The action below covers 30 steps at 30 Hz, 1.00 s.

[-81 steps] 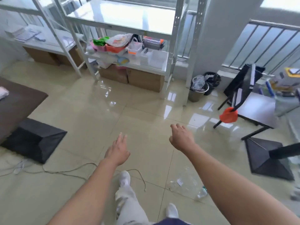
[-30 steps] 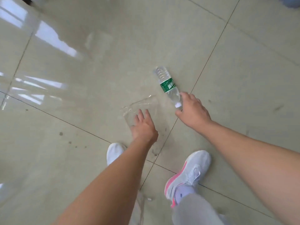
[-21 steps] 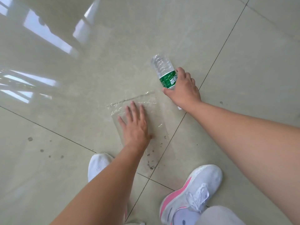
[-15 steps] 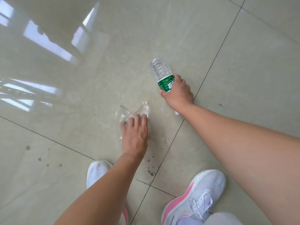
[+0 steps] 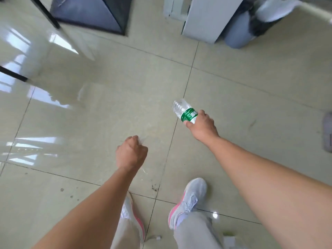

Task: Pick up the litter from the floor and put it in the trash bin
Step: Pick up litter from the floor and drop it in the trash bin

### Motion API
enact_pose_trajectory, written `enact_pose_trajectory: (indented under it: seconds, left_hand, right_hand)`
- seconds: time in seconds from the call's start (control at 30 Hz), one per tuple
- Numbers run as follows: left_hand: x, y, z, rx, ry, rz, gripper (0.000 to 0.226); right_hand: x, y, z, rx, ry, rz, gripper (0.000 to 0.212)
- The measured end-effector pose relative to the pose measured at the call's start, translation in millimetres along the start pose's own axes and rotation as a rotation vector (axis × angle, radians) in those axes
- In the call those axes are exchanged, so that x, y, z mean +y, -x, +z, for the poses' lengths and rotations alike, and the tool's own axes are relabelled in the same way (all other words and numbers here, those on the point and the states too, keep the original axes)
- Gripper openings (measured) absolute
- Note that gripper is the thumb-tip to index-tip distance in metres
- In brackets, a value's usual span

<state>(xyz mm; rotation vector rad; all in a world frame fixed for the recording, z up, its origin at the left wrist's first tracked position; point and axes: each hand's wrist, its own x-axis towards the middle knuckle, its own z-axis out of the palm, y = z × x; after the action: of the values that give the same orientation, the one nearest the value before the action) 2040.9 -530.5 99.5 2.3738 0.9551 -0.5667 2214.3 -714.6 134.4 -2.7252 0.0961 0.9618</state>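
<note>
My right hand [image 5: 202, 125] grips a clear plastic bottle [image 5: 185, 111] with a green label, held off the floor with its base pointing away from me. My left hand [image 5: 131, 152] is curled into a fist round a crumpled clear plastic bag [image 5: 142, 140], of which only a small edge shows past the fingers. A bluish trash bin [image 5: 239, 31] with a dark liner stands at the top right, partly behind a white panel.
Glossy beige tiled floor [image 5: 107, 114]. A dark pyramid-shaped stand base [image 5: 89, 13] and black legs [image 5: 12, 75] are at the top left. A white panel [image 5: 206, 17] stands at the top centre. My two shoes [image 5: 186, 200] are below the hands. A small white item [image 5: 229, 240] lies by my right leg.
Both hands have lifted off the floor. The left hand has closed on the plastic bag, the right hand has raised the bottle. The view has tilted up, showing the bin.
</note>
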Motion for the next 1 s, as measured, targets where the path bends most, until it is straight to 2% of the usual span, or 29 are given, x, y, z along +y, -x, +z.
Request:
enact_pose_trajectory:
  seconds: [0.13, 0.27, 0.43, 0.6, 0.77, 1.0]
  left_hand:
    - [81.0, 58.7, -117.8, 0.018, 0.027, 0.063, 0.007]
    - [171.2, 146.0, -243.8, -0.034, -0.01, 0.166, 0.011]
    - [261.1, 238.4, -340.3, -0.073, -0.017, 0.252, 0.013]
    - [350.1, 262.6, -380.4, -0.094, -0.12, 0.316, 0.016]
    - [442.1, 249.7, -398.3, 0.092, -0.067, 0.442, 0.01]
    - [555.1, 244.2, -395.8, 0.202, -0.039, 0.527, 0.026]
  right_hand:
    - [-2.3, 79.1, -155.7, 0.05, -0.087, 0.067, 0.061]
    - [-3.8, 189.5, -306.5, 0.101, -0.184, 0.154, 0.063]
    - [10.7, 298.8, -424.0, 0.164, -0.334, 0.194, 0.066]
    - [40.1, 332.5, -489.6, 0.202, -0.354, 0.144, 0.065]
    - [81.7, 318.9, -552.9, 0.23, -0.346, 0.075, 0.07]
    - [133.8, 268.6, -644.9, 0.248, -0.325, 0.078, 0.067]
